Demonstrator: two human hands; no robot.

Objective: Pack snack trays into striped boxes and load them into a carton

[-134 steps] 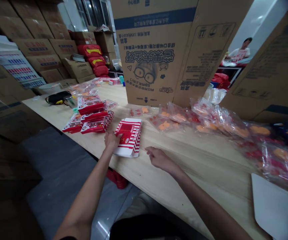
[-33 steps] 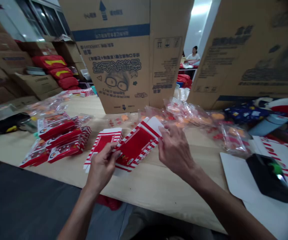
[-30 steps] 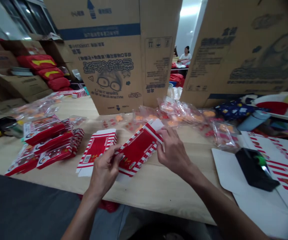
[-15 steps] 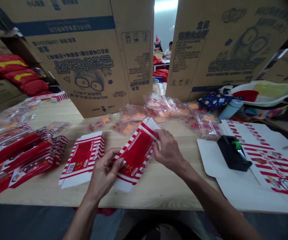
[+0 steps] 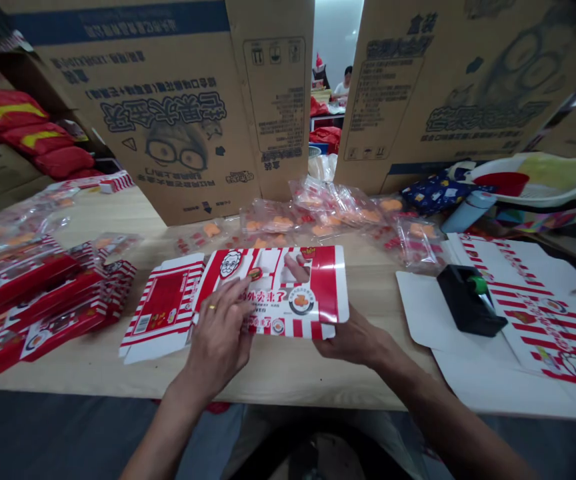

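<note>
A red-and-white striped cardboard snack box (image 5: 333,283), its printed front facing up, is tilted between my two hands above the table. My left hand (image 5: 221,327), with a ring on one finger, lays its fingers across the front, and its thumb is near the lower edge. My right hand (image 5: 345,340) grips from behind the right end. Most of its fingers are hidden, though what look like fingertips show through the box's cut-out window. Just left, a second striped box (image 5: 165,303) lies back side up on the table, partly overlapped by the held one.
Filled boxes (image 5: 63,327) are stacked at the left. Clear packets with orange and red pieces (image 5: 328,213) lie along the back, before large cardboard cartons (image 5: 168,113). A black tape dispenser (image 5: 471,300) sits on flat box blanks (image 5: 533,320) at right. Beyond the gap, a person sits.
The held box has turned over from its red back to its printed front and now lies more level. My left hand moved onto its face; my right hand went lower, behind it.
</note>
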